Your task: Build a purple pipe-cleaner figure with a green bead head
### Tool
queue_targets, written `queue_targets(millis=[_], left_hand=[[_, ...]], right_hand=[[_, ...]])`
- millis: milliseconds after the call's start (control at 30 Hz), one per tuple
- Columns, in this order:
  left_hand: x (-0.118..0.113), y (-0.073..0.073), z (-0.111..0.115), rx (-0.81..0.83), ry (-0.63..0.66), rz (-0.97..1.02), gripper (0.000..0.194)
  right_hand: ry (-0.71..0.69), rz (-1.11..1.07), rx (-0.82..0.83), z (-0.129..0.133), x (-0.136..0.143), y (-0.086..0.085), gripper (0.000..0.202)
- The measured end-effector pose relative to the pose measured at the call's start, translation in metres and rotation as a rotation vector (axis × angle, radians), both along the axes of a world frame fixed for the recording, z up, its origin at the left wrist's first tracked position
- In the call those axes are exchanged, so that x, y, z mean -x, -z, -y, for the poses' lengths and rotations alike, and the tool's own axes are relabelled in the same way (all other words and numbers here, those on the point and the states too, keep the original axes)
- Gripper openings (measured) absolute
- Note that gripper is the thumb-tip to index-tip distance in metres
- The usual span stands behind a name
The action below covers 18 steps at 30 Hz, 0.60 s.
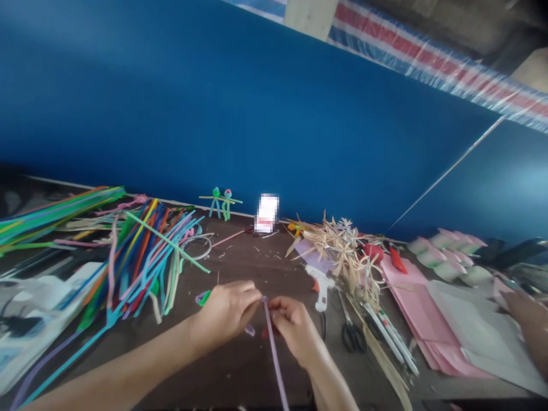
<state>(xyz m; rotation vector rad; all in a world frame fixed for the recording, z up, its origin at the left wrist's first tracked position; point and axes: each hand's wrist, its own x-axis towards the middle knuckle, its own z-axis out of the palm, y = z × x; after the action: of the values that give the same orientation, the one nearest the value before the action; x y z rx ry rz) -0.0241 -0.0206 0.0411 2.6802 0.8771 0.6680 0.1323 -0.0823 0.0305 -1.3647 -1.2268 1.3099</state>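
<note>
Over the dark table, my left hand (231, 308) is closed in a pinch on the upper end of a light purple pipe cleaner (276, 359). Right beside it, the bent fingers of my right hand (295, 328) close on the same pipe cleaner, whose long free part hangs down toward the table's front edge. A small curled purple piece (250, 330) shows just below my left hand. Past the left wrist lies a green and purple twisted piece (204, 297), partly hidden by the hand.
Colourful pipe cleaners (141, 257) are heaped at left. Two small stick figures (221, 202) stand at the back. To the right lie a white glue gun (320, 287), scissors (353, 337), straw-coloured strips (342, 251) and pink sheets (411, 308). Another person's hand (524, 311) is at far right.
</note>
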Motion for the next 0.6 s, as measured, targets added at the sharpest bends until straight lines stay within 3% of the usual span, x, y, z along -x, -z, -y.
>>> queue_targets(millis=[100,200,300,400,500,600], left_hand=[[-0.003,0.0,-0.004,0.222,0.0,0.078,0.014],[-0.004,0.0,-0.006,0.311,0.032,0.087,0.01],[-0.003,-0.002,-0.005,0.212,0.088,0.025,0.011],[0.0,-0.005,-0.003,0.008,0.174,-0.099,0.016],[0.002,-0.007,-0.002,-0.157,0.25,-0.195,0.018],[0.004,-0.008,-0.001,-0.2,0.28,-0.193,0.016]], right_hand=[[0.027,0.151,-0.114,0.0,-0.003,0.001,0.006],[0.11,0.33,-0.235,0.0,-0.006,0.001,0.006],[0.091,0.397,-0.251,0.0,-0.009,0.0,0.008],[0.041,0.419,-0.226,-0.001,-0.011,-0.001,0.007],[0.013,0.338,-0.163,-0.005,-0.012,0.001,0.014],[-0.002,0.192,-0.045,-0.011,-0.012,0.007,0.021]])
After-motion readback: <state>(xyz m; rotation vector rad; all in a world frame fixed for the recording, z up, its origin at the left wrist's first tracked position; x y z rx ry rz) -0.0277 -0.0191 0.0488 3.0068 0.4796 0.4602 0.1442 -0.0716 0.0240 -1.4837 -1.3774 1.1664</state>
